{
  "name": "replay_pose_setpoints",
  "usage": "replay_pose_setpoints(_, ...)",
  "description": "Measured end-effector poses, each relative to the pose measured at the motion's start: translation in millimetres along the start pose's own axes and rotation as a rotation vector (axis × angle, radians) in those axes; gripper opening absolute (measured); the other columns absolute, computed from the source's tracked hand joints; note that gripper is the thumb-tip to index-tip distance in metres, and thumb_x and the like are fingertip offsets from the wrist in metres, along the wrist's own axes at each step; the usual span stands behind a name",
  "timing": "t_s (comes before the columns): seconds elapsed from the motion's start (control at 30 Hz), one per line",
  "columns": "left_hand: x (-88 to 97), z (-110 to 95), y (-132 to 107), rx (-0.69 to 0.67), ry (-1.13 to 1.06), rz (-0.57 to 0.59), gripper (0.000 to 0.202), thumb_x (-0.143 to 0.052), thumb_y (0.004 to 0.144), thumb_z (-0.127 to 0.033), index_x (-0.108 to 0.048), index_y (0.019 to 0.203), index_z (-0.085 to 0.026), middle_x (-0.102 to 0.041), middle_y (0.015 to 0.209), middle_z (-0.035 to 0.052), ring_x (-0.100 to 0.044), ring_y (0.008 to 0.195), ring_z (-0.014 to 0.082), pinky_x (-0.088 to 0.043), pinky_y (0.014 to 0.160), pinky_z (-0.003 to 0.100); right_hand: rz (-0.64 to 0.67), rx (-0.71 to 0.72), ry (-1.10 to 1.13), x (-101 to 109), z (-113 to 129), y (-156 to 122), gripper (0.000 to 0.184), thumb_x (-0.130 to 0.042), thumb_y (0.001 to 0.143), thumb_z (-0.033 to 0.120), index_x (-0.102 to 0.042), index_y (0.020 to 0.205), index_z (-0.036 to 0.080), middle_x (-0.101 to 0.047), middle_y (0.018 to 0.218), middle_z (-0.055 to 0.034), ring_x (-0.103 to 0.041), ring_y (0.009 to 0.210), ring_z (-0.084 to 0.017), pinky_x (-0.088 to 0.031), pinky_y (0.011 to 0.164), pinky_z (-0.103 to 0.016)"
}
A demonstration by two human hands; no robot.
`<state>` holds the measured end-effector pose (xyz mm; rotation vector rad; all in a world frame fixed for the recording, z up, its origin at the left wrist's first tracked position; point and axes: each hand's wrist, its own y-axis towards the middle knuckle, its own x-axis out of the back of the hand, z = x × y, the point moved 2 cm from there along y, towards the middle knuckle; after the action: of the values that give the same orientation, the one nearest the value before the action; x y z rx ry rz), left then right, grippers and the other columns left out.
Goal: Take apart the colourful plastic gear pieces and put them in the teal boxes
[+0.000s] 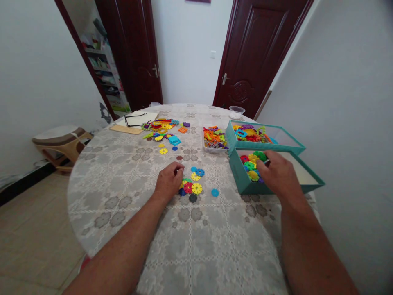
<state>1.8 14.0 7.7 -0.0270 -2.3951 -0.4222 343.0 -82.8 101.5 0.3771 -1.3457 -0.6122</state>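
Note:
My left hand rests on the table with its fingers curled together, beside a small pile of round notched plastic discs. The pile includes a yellow disc, a red disc and a black disc. Anything inside those fingers is hidden. My right hand reaches over the near wall of the front teal box, thumb and fingers closed among the discs inside. A green disc lies right by its fingertips; what it pinches does not show clearly. A single blue disc lies between the pile and the box.
Behind stands a second teal box of mixed plastic pieces, next to a clear tray of small connectors. Farther left are a heap of pieces, eyeglasses and a thin board. A clear bowl sits at the far edge.

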Motion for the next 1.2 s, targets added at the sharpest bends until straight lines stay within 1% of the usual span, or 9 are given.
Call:
replay_pose_setpoints(0.13, 3.2, 3, 4, 0.074, -0.065, -0.052, 0.02, -0.052, 0.09, -0.029, -0.071, 0.095, -0.022, -0.073, 0.088, 0.001, -0.065, 0.082, 0.0187, -0.049, 0.08, 0.03, -0.125, -0.049, 0.031, 0, -5, 2, 0.033, -0.051, 0.085, 0.018, -0.067, 0.114, 0.018, -0.069, 0.112, -0.0151, -0.063, 0.102, -0.029, -0.048, 0.092, -0.041)
replay_pose_setpoints(0.23, 3.7, 4, 5, 0.095, -0.098, -0.049, 0.02, -0.053, 0.088, -0.029, -0.07, 0.095, -0.022, -0.072, 0.088, 0.0006, -0.064, 0.08, 0.0185, -0.047, 0.077, 0.03, -0.128, 0.001, 0.148, 7, 20, -3, 0.028, -0.051, 0.09, 0.019, -0.068, 0.112, 0.019, -0.07, 0.112, -0.0134, -0.064, 0.1, -0.027, -0.05, 0.092, -0.041)
replay_pose_setpoints(0.27, 3.7, 4, 5, 0.091, -0.099, -0.045, 0.02, -0.053, 0.088, -0.029, -0.07, 0.096, -0.022, -0.072, 0.087, 0.0008, -0.064, 0.08, 0.0185, -0.047, 0.076, 0.03, -0.05, 0.041, 0.205, 8, 32, -7, 0.024, -0.052, 0.092, 0.021, -0.068, 0.11, 0.02, -0.071, 0.11, -0.0117, -0.065, 0.095, -0.025, -0.05, 0.089, -0.039)
replay_pose_setpoints(0.33, 3.9, 2, 4, 0.078, -0.091, -0.044, 0.02, -0.053, 0.088, -0.029, -0.07, 0.096, -0.022, -0.072, 0.087, 0.0012, -0.063, 0.079, 0.0187, -0.046, 0.077, 0.03, 0.223, 0.157, 0.308, 1, 58, -20, 0.02, -0.055, 0.095, 0.023, -0.068, 0.11, 0.021, -0.071, 0.108, -0.0085, -0.065, 0.087, -0.022, -0.051, 0.084, -0.034)
replay_pose_setpoints(0.43, 4.5, 1, 3, 0.073, -0.089, -0.048, 0.02, -0.053, 0.089, -0.028, -0.07, 0.095, -0.021, -0.073, 0.088, 0.0019, -0.063, 0.08, 0.0188, -0.046, 0.078, 0.031, 0.623, 0.288, 0.293, -20, 89, -43, 0.025, -0.058, 0.096, 0.023, -0.067, 0.119, 0.02, -0.069, 0.116, -0.01, -0.067, 0.096, -0.022, -0.05, 0.087, -0.033)
replay_pose_setpoints(0.53, 4.5, 0, 3, 0.073, -0.102, -0.053, 0.02, -0.053, 0.089, -0.027, -0.071, 0.096, -0.021, -0.074, 0.09, 0.0023, -0.064, 0.081, 0.0189, -0.047, 0.079, 0.031, 0.77, 0.263, 0.12, -45, 99, -57, 0.024, -0.056, 0.095, 0.019, -0.066, 0.116, 0.016, -0.066, 0.118, -0.0156, -0.065, 0.106, -0.026, -0.047, 0.089, -0.034)
replay_pose_setpoints(0.73, 2.4, 2, 2, 0.074, -0.114, -0.064, 0.018, -0.054, 0.089, -0.024, -0.071, 0.094, -0.021, -0.074, 0.089, 0.0026, -0.065, 0.081, 0.0189, -0.047, 0.08, 0.031, 0.815, 0.244, 0.128, -64, 91, -59, 0.011, -0.053, 0.093, 0.016, -0.063, 0.099, 0.018, -0.065, 0.106, -0.0119, -0.063, 0.096, -0.023, -0.043, 0.086, -0.032)
replay_pose_setpoints(0.97, -0.4, 3, 1, 0.066, -0.143, -0.066, 0.017, -0.054, 0.09, -0.021, -0.071, 0.093, -0.021, -0.075, 0.091, 0.0024, -0.066, 0.082, 0.0179, -0.049, 0.08, 0.029, 0.809, 0.275, 0.215, -65, 89, -60, 0.008, -0.058, 0.091, 0.022, -0.061, 0.098, 0.02, -0.064, 0.104, -0.0094, -0.061, 0.096, -0.023, -0.041, 0.085, -0.032)
replay_pose_setpoints(1.2, -3.0, 4, 1, 0.055, -0.152, -0.076, 0.017, -0.055, 0.09, -0.018, -0.071, 0.093, -0.022, -0.076, 0.093, 0.0017, -0.067, 0.083, 0.0175, -0.05, 0.083, 0.029, 0.906, 0.238, 0.49, -58, 98, -59, 0.004, -0.058, 0.088, 0.02, -0.056, 0.086, 0.023, -0.064, 0.084, -0.0005, -0.055, 0.075, -0.017, -0.036, 0.067, -0.028)
